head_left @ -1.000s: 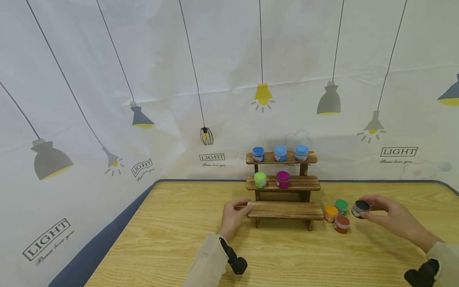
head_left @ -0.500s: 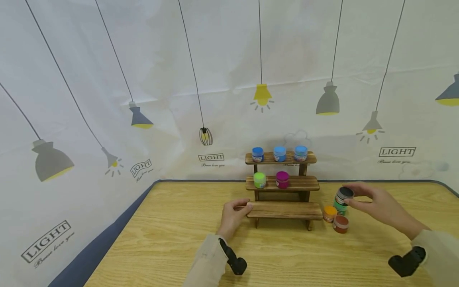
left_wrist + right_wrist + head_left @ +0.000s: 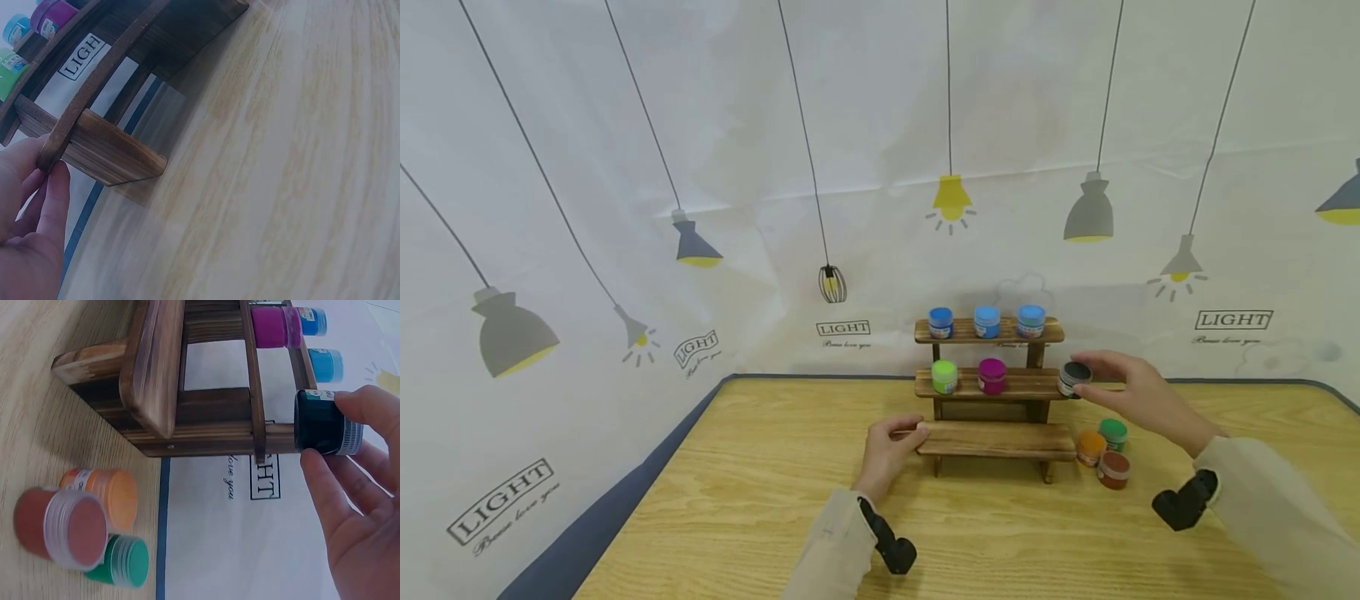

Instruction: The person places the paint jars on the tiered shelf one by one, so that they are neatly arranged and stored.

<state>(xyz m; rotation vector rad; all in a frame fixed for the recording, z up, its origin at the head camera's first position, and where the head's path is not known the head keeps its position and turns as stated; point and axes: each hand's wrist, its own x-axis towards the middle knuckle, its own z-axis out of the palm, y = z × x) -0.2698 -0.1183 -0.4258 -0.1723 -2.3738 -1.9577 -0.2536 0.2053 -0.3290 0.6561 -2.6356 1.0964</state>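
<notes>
A three-tier wooden stand rises from the table near the wall. My left hand pinches the left end of its lowest shelf between thumb and fingers, plain in the left wrist view too. With thumb and fingers my right hand grips a black paint jar at the right end of the middle shelf. Whether the jar touches that shelf I cannot tell. On the middle shelf sit a light green jar and a magenta jar. The top shelf carries a dark blue jar and two lighter blue jars.
Right of the stand, an orange jar, a green jar and a brown-red jar stand close together on the wooden table. Behind is a white wall covering printed with lamps.
My right hand has carried the black jar leftward and up, from beside the loose jars, over the green one, to the middle shelf's right end. My left hand has stayed put.
</notes>
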